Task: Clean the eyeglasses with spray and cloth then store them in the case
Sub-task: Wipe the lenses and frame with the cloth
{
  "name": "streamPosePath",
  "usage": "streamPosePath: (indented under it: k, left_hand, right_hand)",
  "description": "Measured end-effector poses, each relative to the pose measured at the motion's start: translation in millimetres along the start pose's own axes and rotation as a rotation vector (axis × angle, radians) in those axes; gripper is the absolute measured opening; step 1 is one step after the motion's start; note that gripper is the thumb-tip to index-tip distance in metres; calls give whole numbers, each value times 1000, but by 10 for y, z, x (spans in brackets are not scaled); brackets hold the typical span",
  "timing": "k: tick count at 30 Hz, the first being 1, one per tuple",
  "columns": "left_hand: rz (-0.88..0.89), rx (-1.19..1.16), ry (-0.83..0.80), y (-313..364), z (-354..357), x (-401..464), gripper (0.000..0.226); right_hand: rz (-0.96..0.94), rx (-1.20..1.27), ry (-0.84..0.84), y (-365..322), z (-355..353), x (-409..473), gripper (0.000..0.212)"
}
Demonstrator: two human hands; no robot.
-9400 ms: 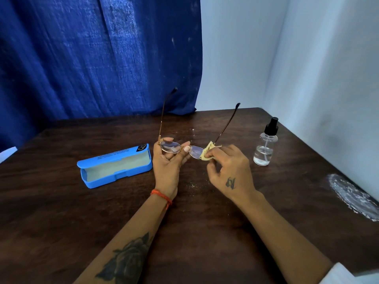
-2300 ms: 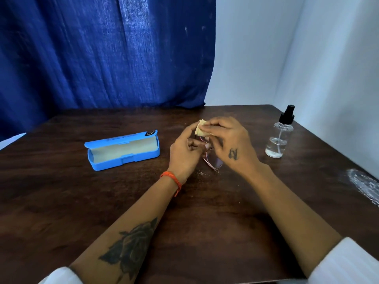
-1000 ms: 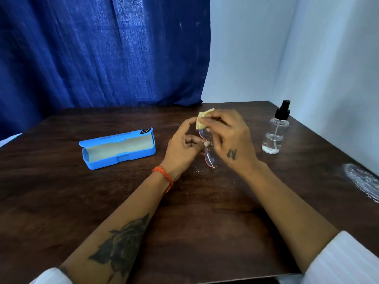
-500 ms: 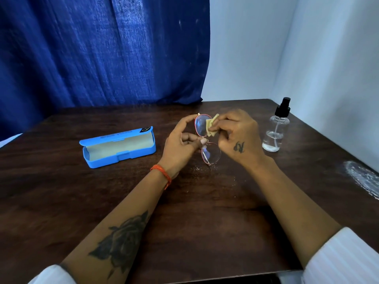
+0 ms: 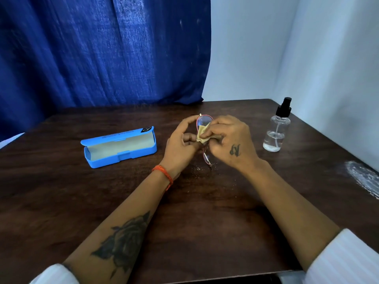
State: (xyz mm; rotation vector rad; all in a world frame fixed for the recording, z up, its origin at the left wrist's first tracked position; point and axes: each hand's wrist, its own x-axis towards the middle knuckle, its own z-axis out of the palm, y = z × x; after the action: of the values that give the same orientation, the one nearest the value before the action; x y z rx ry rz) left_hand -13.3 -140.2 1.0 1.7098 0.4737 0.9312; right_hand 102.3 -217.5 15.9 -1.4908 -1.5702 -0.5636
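The eyeglasses (image 5: 203,128), held on end above mid-surface (image 5: 205,212) with their long axis running toward the far edge, are gripped by the left hand (image 5: 180,144) while the right hand (image 5: 229,140) pinches a yellow cloth (image 5: 202,133) against one lens (temples hidden); the open blue case (image 5: 120,146) lies toward the left edge, nearer the left hand.

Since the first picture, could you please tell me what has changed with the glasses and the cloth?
The eyeglasses, first held level with temples open, now stand on end, folded. The right hand has moved the cloth to the upper lens; the left hand still holds the frame. Case and spray bottle stayed.
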Motion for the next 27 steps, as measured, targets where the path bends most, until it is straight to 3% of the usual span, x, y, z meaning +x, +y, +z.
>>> streamPosePath:
  k: [4,10,20,27]
  left_hand:
    - [-4,14,-19,-17,-5,24,56]
    - [4,27,-37,-14,13,7,57]
    - [3,4,-16,-22,-9,16,57]
    - [-8,32,-25,-10,-10,30,58]
  right_hand:
    - [71,-64,40,65,-25,-2,22]
    - [27,-141,170,56,7,13,27]
    - [-106,-27,7,38,4,-5,26]
    - [61,-46,38,159,-46,2,20]
